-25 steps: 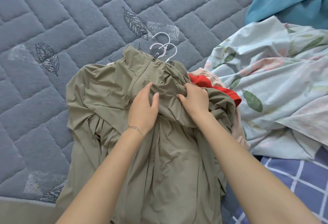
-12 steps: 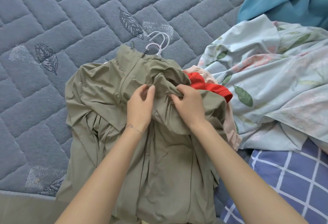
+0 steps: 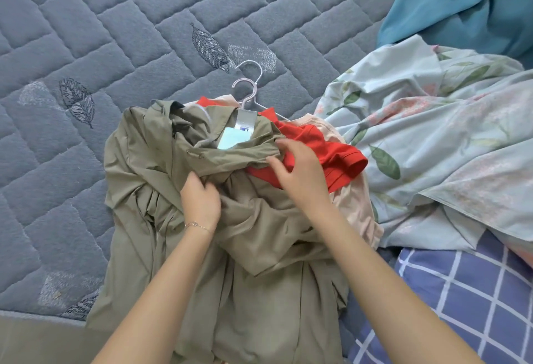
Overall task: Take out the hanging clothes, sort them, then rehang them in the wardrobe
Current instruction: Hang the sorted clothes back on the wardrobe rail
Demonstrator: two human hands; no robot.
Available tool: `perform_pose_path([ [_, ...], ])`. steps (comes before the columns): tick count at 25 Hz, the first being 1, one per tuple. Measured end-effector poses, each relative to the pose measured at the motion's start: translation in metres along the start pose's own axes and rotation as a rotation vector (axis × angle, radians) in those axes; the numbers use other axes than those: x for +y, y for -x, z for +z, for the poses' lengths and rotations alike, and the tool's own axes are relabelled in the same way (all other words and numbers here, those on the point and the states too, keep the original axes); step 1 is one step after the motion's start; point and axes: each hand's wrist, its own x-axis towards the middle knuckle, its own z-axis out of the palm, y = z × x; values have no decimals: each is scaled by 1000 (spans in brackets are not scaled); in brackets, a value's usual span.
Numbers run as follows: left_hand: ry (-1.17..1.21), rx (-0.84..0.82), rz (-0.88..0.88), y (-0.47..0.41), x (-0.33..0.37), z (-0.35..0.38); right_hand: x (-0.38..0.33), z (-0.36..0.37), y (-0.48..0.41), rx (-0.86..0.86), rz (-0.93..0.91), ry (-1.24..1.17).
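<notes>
olive jacket (image 3: 161, 190), red shirt (image 3: 331, 155), floral sheet (image 3: 447, 138)

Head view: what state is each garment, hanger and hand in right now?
Olive jacket, crumpled on the pile, collar open, tags showing.
Red garment, lying beneath the jacket, partly uncovered.
Pink garment, flat at the bottom, mostly covered.
Hangers, lying on the quilt, hooks sticking out.
Left hand, grips a jacket fold.
Right hand, pinches the jacket's edge.
</notes>
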Motion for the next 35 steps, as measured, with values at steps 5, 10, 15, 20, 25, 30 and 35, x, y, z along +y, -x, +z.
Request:
perform_pose_path([
  [5, 58, 1, 53, 4, -25, 7, 68, 15, -60, -207, 138, 322],
  [10, 78, 13, 65, 1, -24, 14, 87, 31, -70, -303, 191, 511],
  [15, 75, 15, 81, 3, -27, 13, 81, 25, -75, -230, 95, 560],
  [20, 103, 20, 68, 4, -31, 11, 80, 15, -63, -278, 187, 387],
  [25, 197, 39, -11, 11, -27, -5, 62, -8, -33, -363, 279, -22],
  [30, 359, 47, -59, 36, -4, -45, 7, -21, 2, -325, 360, -111],
  [35, 504, 88, 17, 92, 31, -116, -93, -53, 39, -293, 262, -205],
])
